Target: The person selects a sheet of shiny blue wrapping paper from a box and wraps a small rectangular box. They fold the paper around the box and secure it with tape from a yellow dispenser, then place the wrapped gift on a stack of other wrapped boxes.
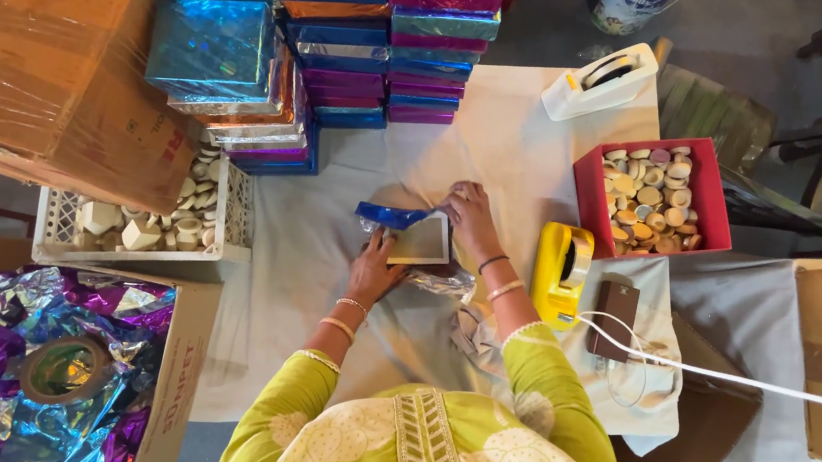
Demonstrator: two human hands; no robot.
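Both my hands pin small white box (419,239) at table centre: left hand (373,270) steadies, right hand (471,217) presses blue foil (387,216) around.

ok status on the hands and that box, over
Left hand and right hand both pressing blue foil around small flat box. Yellow tape dispenser beside right wrist, apart.

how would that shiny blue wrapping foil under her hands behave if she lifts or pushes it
The blue foil is probably floppy and light: it bunches and crinkles around the small flat box that the left hand and right hand press. Its glossy face suggests it slides easily on the white cloth. It likely creases readily.
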